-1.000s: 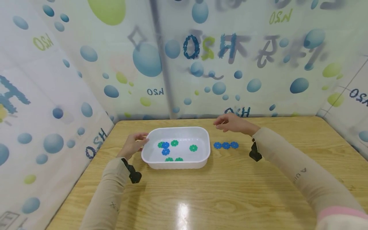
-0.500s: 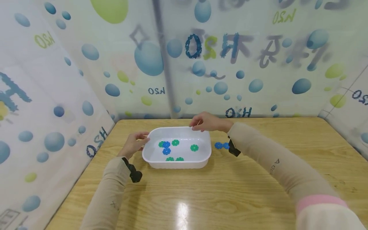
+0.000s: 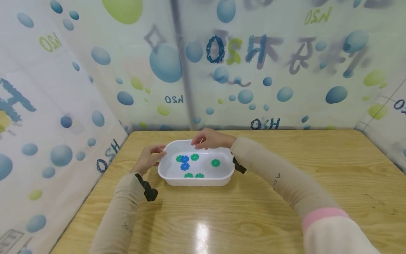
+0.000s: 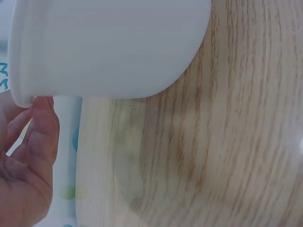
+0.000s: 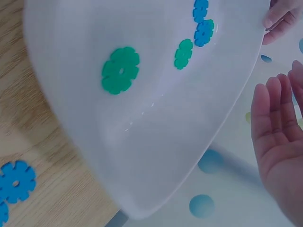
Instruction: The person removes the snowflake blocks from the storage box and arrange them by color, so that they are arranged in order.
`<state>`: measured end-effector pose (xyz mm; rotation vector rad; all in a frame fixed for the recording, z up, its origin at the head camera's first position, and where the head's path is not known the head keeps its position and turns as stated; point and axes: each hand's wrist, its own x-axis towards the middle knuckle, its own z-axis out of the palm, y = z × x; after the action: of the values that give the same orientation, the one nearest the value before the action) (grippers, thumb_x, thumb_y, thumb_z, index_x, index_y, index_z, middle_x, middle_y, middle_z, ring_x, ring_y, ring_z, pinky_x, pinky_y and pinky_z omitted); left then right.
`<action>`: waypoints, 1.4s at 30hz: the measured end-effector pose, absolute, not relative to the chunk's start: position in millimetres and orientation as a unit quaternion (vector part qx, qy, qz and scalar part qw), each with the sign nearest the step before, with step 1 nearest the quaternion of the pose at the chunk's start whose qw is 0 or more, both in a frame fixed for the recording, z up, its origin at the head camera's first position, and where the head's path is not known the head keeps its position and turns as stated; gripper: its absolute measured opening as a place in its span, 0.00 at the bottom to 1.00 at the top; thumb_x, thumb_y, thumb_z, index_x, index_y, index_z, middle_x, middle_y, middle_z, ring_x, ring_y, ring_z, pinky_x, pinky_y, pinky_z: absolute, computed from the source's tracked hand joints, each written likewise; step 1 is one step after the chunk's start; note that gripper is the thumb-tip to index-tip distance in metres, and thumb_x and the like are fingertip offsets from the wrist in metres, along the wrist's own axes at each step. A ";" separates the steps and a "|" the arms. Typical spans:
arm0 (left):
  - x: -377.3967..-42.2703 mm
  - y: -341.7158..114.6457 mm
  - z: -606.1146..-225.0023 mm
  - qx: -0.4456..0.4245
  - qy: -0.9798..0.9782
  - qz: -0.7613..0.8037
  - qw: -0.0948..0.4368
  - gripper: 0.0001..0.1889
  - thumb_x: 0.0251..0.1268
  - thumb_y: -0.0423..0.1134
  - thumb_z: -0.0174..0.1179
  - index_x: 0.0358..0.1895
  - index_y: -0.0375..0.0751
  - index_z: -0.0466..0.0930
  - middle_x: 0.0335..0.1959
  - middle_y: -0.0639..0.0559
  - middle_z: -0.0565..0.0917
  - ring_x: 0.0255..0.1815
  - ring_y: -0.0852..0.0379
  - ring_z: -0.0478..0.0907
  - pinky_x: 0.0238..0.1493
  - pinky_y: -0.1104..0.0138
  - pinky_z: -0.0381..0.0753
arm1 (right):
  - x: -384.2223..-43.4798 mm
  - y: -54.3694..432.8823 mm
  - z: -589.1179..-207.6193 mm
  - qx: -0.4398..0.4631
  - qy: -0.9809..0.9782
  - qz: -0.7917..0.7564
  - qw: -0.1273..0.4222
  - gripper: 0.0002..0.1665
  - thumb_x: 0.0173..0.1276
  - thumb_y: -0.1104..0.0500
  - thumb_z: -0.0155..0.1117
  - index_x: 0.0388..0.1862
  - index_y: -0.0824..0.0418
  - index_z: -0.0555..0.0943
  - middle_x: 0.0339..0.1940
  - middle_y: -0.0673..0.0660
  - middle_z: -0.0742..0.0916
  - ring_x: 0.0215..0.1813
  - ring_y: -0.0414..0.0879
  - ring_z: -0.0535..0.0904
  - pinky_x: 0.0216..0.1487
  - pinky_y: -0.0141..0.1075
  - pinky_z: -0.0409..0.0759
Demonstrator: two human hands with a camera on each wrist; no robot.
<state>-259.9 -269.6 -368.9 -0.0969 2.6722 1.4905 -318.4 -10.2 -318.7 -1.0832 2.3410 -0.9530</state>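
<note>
A white plastic tub stands on the table with several flower-shaped plastic pieces in it. Green snowflake pieces lie across its floor, and blue snowflake pieces are grouped towards the left. My left hand grips the tub's left end, thumb at the rim and fingers below it, as the left wrist view also shows at the tub's edge. Over the tub's far side is my right hand, fingers loosely bent and holding nothing; its palm looks bare in the right wrist view.
Joined blue snowflake pieces lie on the wooden table just right of the tub, hidden behind the right sleeve in the head view. A printed curtain stands along the table's back edge, with another on the left.
My right hand has moved left from beyond the tub's right end to over its far side, its sleeve now covering the blue pieces on the table. The left hand has stayed on the rim.
</note>
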 end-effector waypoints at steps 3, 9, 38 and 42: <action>-259.4 -270.2 -368.9 -0.030 0.869 0.493 0.039 0.20 0.63 0.37 0.52 0.58 0.35 0.67 0.47 0.38 0.71 0.42 0.49 0.71 0.33 0.65 0.78 | -321.6 -20.4 -319.9 -0.389 0.830 -0.351 0.190 0.11 0.62 0.62 0.59 0.44 0.61 0.79 0.38 0.54 0.81 0.41 0.46 0.76 0.36 0.30 0.77; -259.8 -270.7 -369.6 -0.025 0.866 0.497 0.040 0.21 0.64 0.37 0.52 0.59 0.36 0.67 0.49 0.37 0.71 0.44 0.48 0.72 0.35 0.63 0.78 | -328.5 -33.3 -326.5 -0.403 0.809 -0.383 0.191 0.12 0.62 0.62 0.58 0.44 0.63 0.78 0.37 0.54 0.81 0.41 0.47 0.76 0.37 0.31 0.76; -258.7 -269.5 -366.0 -0.019 0.863 0.503 0.036 0.21 0.63 0.35 0.52 0.59 0.33 0.66 0.47 0.36 0.72 0.42 0.49 0.72 0.33 0.65 0.78 | -332.2 -66.3 -373.3 -0.354 0.826 -0.364 0.244 0.18 0.60 0.58 0.61 0.50 0.58 0.76 0.46 0.53 0.80 0.44 0.41 0.75 0.45 0.29 0.74; -258.7 -270.0 -366.7 -0.019 0.862 0.505 0.038 0.20 0.63 0.35 0.52 0.58 0.34 0.66 0.47 0.36 0.72 0.42 0.48 0.72 0.33 0.65 0.78 | -332.6 -68.3 -381.3 -0.340 0.845 -0.334 0.242 0.19 0.59 0.56 0.62 0.50 0.54 0.77 0.47 0.48 0.80 0.48 0.40 0.73 0.50 0.32 0.71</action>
<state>-258.7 -270.0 -366.7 -0.0578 2.6447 1.5504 -332.6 -68.3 -381.3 -0.9289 2.3114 -0.9132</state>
